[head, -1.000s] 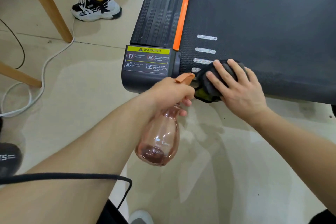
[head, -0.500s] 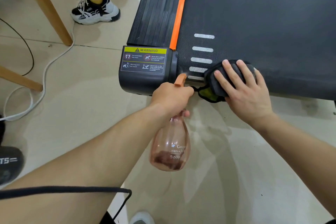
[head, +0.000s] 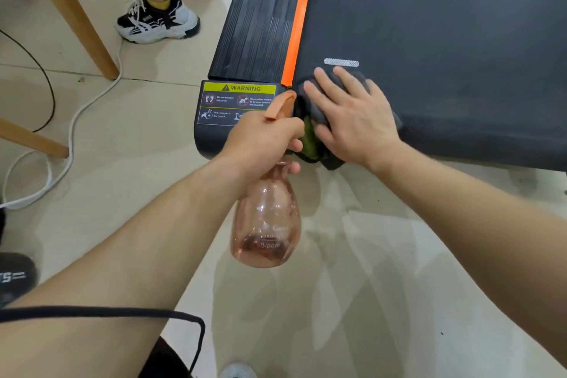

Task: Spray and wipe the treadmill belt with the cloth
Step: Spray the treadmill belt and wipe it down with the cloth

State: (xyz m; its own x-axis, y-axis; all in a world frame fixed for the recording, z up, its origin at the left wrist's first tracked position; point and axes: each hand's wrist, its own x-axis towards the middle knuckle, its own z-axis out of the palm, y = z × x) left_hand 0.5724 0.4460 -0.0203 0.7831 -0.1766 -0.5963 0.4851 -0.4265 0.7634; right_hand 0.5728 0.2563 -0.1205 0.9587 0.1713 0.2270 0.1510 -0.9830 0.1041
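Wipe in progress at the near-left corner of the belt.

Dark grey cloth with a green underside [head: 310, 135], bunched on the black textured treadmill belt [head: 445, 40] beside the orange edge strip [head: 299, 21]; part of it droops off the belt's end. Right hand [head: 352, 120] lies flat on it, fingers spread, pressing down. Cloth looks soft and limp, likely to bunch and drag on the grippy belt; best held under a broad palm, not pinched. Left hand [head: 260, 141] is wrapped round the neck of the translucent pink plastic spray bottle [head: 267, 221], nearly empty, probably light. Warning-label end cap [head: 233, 104] sits just left.
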